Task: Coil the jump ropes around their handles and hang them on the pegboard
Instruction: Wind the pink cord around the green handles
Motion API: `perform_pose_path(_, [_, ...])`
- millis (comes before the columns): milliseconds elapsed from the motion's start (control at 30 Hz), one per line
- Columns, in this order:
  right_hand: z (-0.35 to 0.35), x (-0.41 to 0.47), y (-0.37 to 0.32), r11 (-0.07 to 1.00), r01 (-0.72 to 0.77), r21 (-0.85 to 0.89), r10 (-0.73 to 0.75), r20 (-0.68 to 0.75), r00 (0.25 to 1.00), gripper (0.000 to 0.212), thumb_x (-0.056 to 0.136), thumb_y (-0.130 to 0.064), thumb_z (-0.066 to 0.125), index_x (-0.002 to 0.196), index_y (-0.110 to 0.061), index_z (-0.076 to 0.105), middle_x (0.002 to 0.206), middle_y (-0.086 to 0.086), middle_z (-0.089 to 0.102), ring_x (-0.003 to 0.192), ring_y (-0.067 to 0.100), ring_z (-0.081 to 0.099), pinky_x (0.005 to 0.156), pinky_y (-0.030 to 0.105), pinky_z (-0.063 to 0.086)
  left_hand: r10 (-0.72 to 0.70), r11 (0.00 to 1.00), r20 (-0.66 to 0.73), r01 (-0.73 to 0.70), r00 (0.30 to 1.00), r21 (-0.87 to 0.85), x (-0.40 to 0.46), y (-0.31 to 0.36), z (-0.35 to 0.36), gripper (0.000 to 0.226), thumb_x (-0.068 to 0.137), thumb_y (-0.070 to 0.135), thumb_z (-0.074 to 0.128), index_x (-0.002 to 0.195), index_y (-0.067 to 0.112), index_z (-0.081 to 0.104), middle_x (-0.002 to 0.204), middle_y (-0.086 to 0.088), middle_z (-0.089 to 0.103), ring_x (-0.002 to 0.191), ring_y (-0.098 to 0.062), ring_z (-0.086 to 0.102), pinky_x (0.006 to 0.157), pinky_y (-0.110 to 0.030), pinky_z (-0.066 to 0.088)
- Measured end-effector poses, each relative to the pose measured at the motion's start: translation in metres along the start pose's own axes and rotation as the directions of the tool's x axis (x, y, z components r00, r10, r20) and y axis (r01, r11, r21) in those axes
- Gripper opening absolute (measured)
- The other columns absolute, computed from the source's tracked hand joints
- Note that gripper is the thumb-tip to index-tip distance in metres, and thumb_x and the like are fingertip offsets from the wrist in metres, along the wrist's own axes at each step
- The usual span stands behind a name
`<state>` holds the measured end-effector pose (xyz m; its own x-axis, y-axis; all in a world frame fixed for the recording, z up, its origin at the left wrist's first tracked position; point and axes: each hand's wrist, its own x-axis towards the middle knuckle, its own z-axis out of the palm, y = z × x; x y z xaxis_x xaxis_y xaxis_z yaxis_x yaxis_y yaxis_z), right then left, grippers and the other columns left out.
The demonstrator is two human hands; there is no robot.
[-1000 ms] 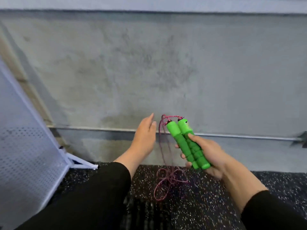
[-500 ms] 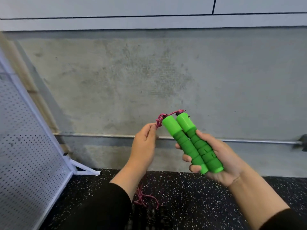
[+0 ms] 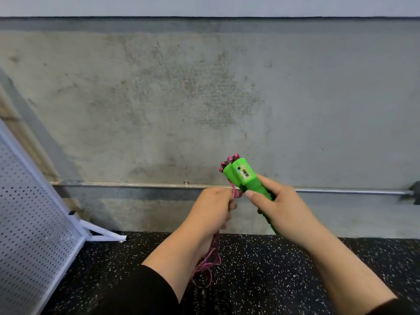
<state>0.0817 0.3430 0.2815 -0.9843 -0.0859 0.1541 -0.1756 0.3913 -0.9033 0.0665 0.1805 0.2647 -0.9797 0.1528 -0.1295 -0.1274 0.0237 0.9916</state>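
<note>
- Bare concrete wall [image 3: 204, 98] fills the background, grey and mottled, with a paler band along its top edge.
- Green handles [image 3: 244, 178]: two foam grips of one jump rope, held side by side as a pair, upper ends tilted up and to the left, in front of the wall at about the height of the rail. One handle shows a small panel on its upper end; its markings are too blurred to read.
- Right hand [image 3: 281, 212]: fingers and thumb curled round both handles below their upper ends, clasping them together; the lower ends of the grips show just under the hand.
- Pink rope [image 3: 210, 262]: bunched at the tops of the handles, it runs down the left side of the pair into the other hand, then hangs below that wrist in loose loops over the floor.
- Left hand [image 3: 212, 212]: closed round the rope just beside the handles, knuckles toward the viewer.
- Black sleeves [image 3: 136, 292]: cover both forearms short of the wrists.
- Metal rail [image 3: 136, 185]: thin horizontal bar low on the wall, passing behind both hands.
- White pegboard [image 3: 29, 212]: perforated panel at the left edge, leaning on a white frame whose foot rests on the floor.
- Black speckled floor [image 3: 261, 269]: rubber surface with white flecks, meeting the wall's base.
</note>
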Motion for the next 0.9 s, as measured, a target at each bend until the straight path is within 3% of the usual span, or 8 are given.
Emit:
perform_pose_path(167, [0.01, 0.003, 0.014, 0.777, 0.09, -0.622, -0.079, 0.046, 0.996, 0.058, 0.09, -0.05, 0.067, 0.141, -0.057, 0.041, 0.107, -0.014, 0.055, 0.1, 0.012, 0.057, 0.081, 0.038, 0.05, -0.182, 0.952, 0.105, 0.202, 0.978, -0.231, 0.002, 0.001, -0.006, 0.025, 0.096, 0.043, 0.06, 0.09, 0.019, 0.057, 0.063, 0.005, 0.045, 0.049, -0.008, 0.027, 0.045, -0.023, 0.019])
perform_pose_path(300, [0.022, 0.0, 0.005, 0.655, 0.172, -0.736, -0.149, 0.098, 0.984, 0.071, 0.087, -0.058, 0.067, 0.149, -0.052, 0.035, 0.128, -0.017, 0.047, 0.12, 0.012, 0.048, 0.087, 0.033, 0.047, -0.197, 0.961, -0.04, 0.185, 0.98, -0.207, 0.003, -0.001, -0.011, 0.032, 0.091, 0.05, 0.07, 0.089, 0.019, 0.06, 0.062, 0.006, 0.043, 0.043, -0.005, 0.027, 0.041, -0.021, 0.017])
perform_pose_path(400, [0.027, 0.002, 0.003, 0.808, 0.15, -0.569, -0.114, 0.098, 0.989, 0.082, 0.083, -0.06, 0.069, 0.153, -0.046, 0.03, 0.123, -0.017, 0.047, 0.116, 0.006, 0.05, 0.094, 0.029, 0.045, -0.175, 0.958, -0.062, 0.156, 0.983, -0.24, 0.003, 0.0, -0.015, 0.026, 0.093, 0.041, 0.068, 0.083, 0.02, 0.058, 0.062, 0.005, 0.041, 0.042, -0.005, 0.026, 0.037, -0.019, 0.019])
perform_pose_path(500, [0.02, 0.002, -0.006, 0.989, -0.087, -0.122, 0.084, -0.028, 0.996, 0.067, 0.083, -0.059, 0.067, 0.143, -0.032, 0.052, 0.116, -0.014, 0.063, 0.101, 0.005, 0.06, 0.091, 0.026, 0.046, -0.148, 0.951, 0.001, 0.142, 0.989, -0.275, 0.001, 0.006, -0.02, 0.025, 0.096, 0.038, 0.064, 0.081, 0.022, 0.053, 0.063, 0.004, 0.038, 0.045, -0.006, 0.022, 0.038, -0.019, 0.016])
perform_pose_path(567, [0.016, -0.001, -0.009, 0.917, -0.288, 0.277, 0.254, 0.151, 0.955, 0.051, 0.084, -0.054, 0.064, 0.123, -0.022, 0.07, 0.107, 0.0, 0.07, 0.093, 0.014, 0.063, 0.085, 0.037, 0.054, -0.118, 0.957, 0.051, 0.127, 0.992, -0.262, -0.001, 0.009, -0.023, 0.025, 0.097, 0.038, 0.063, 0.081, 0.022, 0.053, 0.062, 0.005, 0.038, 0.047, -0.007, 0.022, 0.04, -0.02, 0.015])
perform_pose_path(633, [0.013, -0.007, -0.011, 0.673, -0.473, 0.569, 0.282, 0.393, 0.875, 0.04, 0.086, -0.039, 0.069, 0.119, -0.016, 0.071, 0.107, 0.015, 0.064, 0.094, 0.026, 0.06, 0.08, 0.047, 0.06, -0.094, 0.97, 0.096, 0.113, 0.991, -0.216, -0.003, 0.011, -0.025, 0.024, 0.097, 0.039, 0.063, 0.084, 0.02, 0.055, 0.062, 0.006, 0.038, 0.049, -0.007, 0.022, 0.045, -0.022, 0.011])
perform_pose_path(733, [0.011, -0.008, -0.008, 0.65, -0.51, 0.563, 0.233, 0.492, 0.839, 0.041, 0.086, -0.021, 0.078, 0.125, -0.024, 0.068, 0.108, 0.011, 0.063, 0.084, 0.024, 0.063, 0.072, 0.046, 0.06, -0.085, 0.979, 0.129, 0.107, 0.988, -0.171, -0.004, 0.011, -0.026, 0.024, 0.098, 0.04, 0.062, 0.093, 0.017, 0.055, 0.061, 0.007, 0.036, 0.049, -0.008, 0.021, 0.049, -0.026, 0.01])
perform_pose_path(900, [0.013, -0.004, -0.008, 0.734, -0.423, 0.531, 0.215, 0.409, 0.887, 0.049, 0.091, -0.001, 0.065, 0.13, -0.03, 0.063, 0.104, 0.01, 0.064, 0.068, 0.02, 0.057, 0.058, 0.039, 0.056, -0.093, 0.99, 0.145, 0.107, 0.985, -0.096, -0.004, 0.011, -0.027, 0.03, 0.099, 0.044, 0.059, 0.079, 0.023, 0.053, 0.065, 0.004, 0.038, 0.049, -0.007, 0.021, 0.043, -0.02, 0.017])
